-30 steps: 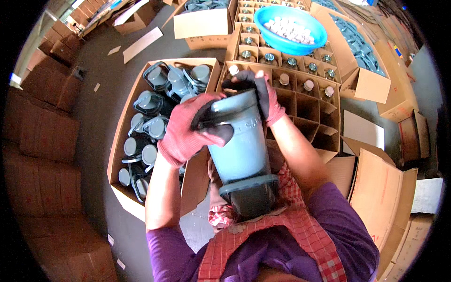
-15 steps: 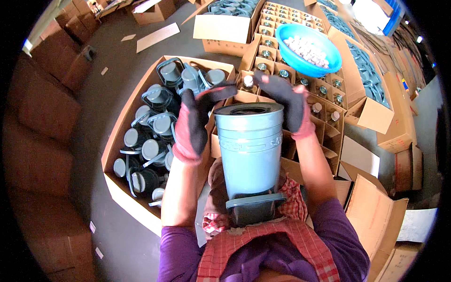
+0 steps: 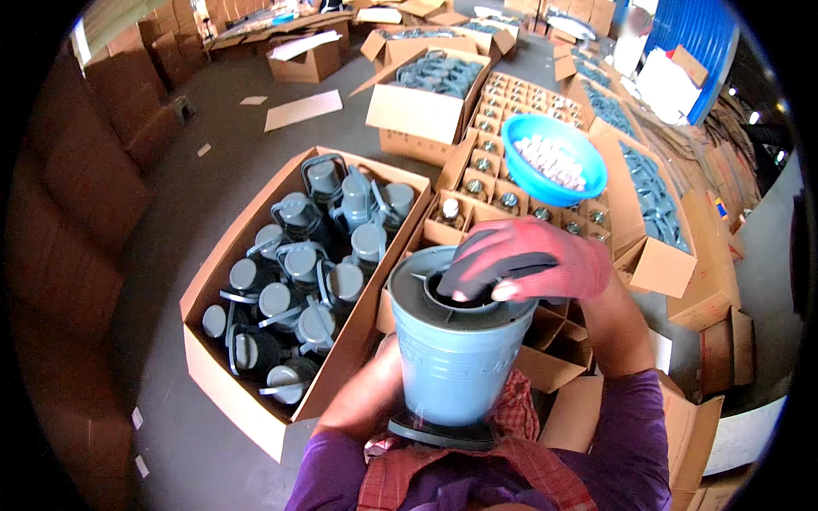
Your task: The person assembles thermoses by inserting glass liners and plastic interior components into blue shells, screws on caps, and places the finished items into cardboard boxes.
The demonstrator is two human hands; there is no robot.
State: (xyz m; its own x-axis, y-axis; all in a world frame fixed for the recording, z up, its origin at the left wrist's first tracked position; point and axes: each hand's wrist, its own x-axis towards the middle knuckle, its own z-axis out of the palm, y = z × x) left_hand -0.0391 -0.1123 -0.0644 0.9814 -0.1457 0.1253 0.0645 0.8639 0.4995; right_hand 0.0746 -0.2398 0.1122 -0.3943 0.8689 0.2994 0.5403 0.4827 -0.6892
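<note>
A blue-grey thermos flask casing [image 3: 456,366] stands upside down against my lap, tilted slightly, its handle [image 3: 439,433] low by my red checked apron. On top, its dark base has a round opening. My right hand [image 3: 532,260], in a red and black glove, reaches over this base from the right. Its fingers are bent together at the opening's rim, slightly smeared; what they grip, if anything, is hidden. My left forearm goes behind the casing, which hides the left hand. Beside it, a cardboard box [image 3: 213,375] holds several blue-grey flasks [image 3: 300,260] with lids and handles.
A bright blue basin [image 3: 588,192] of small pale pieces sits on a divided carton with several glass flask liners [image 3: 509,201]. More open boxes of blue-grey parts [image 3: 652,200] line the right side and back. Cardboard pieces [image 3: 302,111] lie on the dark floor; stacked cartons [image 3: 68,247] stand left.
My right hand has come from beside the casing onto its base opening. My left hand has dropped behind the casing. The view has tilted up, and the casing's top leans more toward me.
</note>
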